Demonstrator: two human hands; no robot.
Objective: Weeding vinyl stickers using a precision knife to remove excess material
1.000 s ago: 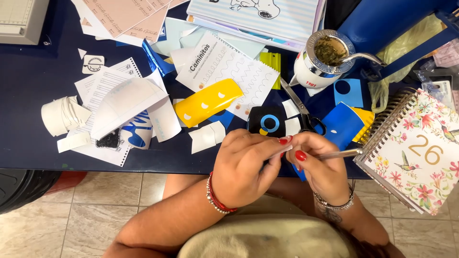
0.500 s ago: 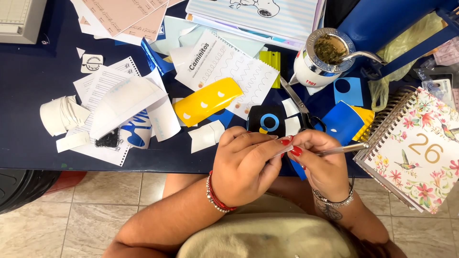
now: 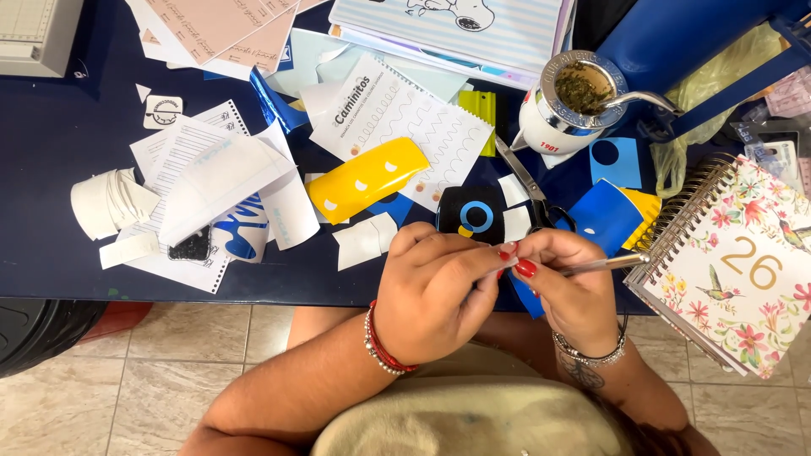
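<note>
Both forearms rise from the bottom of the view and meet at the middle. The left hand (image 3: 435,295) is curled, knuckles up, its fingertips pressed against those of the right hand (image 3: 570,283). The right hand's grip is a pinch of thumb and forefinger. Red-painted nails show on both hands. Beaded bracelets circle each wrist.
</note>
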